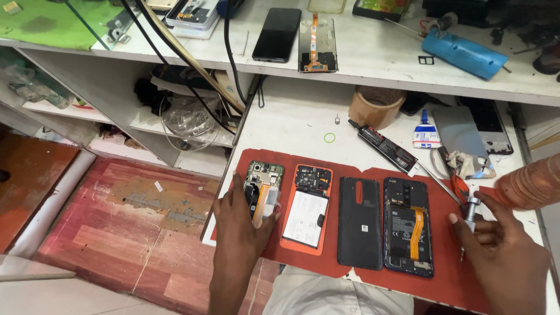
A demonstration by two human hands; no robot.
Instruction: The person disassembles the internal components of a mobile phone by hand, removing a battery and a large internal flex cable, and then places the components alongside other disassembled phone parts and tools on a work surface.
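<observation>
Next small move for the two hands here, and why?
Probably bring the screwdriver in the right hand across to the opened phone under the left hand. The left hand steadies that phone on the red mat; the driver sits off to the side, away from any phone.

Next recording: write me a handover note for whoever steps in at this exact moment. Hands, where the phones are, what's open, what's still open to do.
Left hand: gripping the opened phone at the left end of the red mat, board and orange flex exposed.
Right hand: holding a small metal screwdriver upright over the mat's right edge, not on any phone.
On the mat, left to right: orange-framed phone with battery showing, black back cover lying separate, dark phone open with orange flex.
Done: three phones have their backs off.
Left: nothing reassembled; all three remain open.
</observation>
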